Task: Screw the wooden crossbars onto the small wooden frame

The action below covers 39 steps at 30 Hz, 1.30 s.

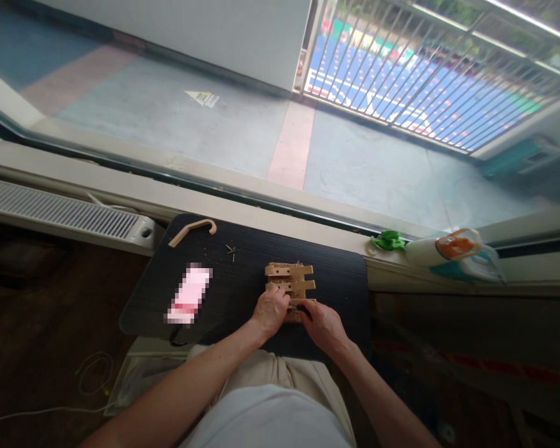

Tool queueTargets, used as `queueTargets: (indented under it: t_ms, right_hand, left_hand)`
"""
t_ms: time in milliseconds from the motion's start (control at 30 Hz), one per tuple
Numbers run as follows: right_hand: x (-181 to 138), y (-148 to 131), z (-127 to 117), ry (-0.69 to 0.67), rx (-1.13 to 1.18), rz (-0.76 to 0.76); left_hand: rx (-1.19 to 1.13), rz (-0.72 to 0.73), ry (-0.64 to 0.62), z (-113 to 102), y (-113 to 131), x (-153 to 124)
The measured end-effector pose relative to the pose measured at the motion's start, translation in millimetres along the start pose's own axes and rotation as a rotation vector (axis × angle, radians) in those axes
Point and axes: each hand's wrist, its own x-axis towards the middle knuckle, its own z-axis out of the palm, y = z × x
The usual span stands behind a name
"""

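Observation:
A small wooden slatted assembly (pixel 290 279) lies on a black lap table (pixel 242 274) in front of me. My left hand (pixel 270 310) rests on its near left side with fingers curled over the wood. At its near right edge my right hand (pixel 324 323) is closed, pinching a small dark item I cannot make out against the wood. The nearest part of the assembly is hidden under both hands.
A curved wooden piece (pixel 192 231) lies at the table's far left, a few tiny nails (pixel 231 251) beside it, and a pink blurred card (pixel 189 294) to the left. A radiator (pixel 65 214), a window sill with a green item (pixel 388 241) and a white bottle (pixel 448 249) stand beyond.

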Motion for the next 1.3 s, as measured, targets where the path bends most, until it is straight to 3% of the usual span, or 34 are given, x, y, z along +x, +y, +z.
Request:
queueTargets:
  t_ms: [100, 333, 733, 933, 1300]
  right_hand:
    - [0.4, 0.8, 0.0, -0.006, -0.001, 0.015]
    - [5.9, 2.2, 2.6, -0.069, -0.052, 0.09]
    - [26.4, -5.7, -4.3, -0.225, -0.113, 0.096]
    - [21.7, -12.1, 4.1, -0.192, -0.148, 0.044]
    - [20.3, -21.3, 8.2, -0.157, -0.154, 0.083]
  left_hand:
    - [-0.004, 0.007, -0.06, 0.5, 1.7, -0.9]
    - [-0.001, 0.038, -0.039, -0.7, -4.8, -8.4]
    - [0.104, 0.1, -0.053, 37.7, -24.5, -14.1]
    - [0.122, 0.116, -0.076, 41.2, -26.4, -11.9]
    - [0.132, 0.103, -0.069, 42.6, -25.3, -12.5]
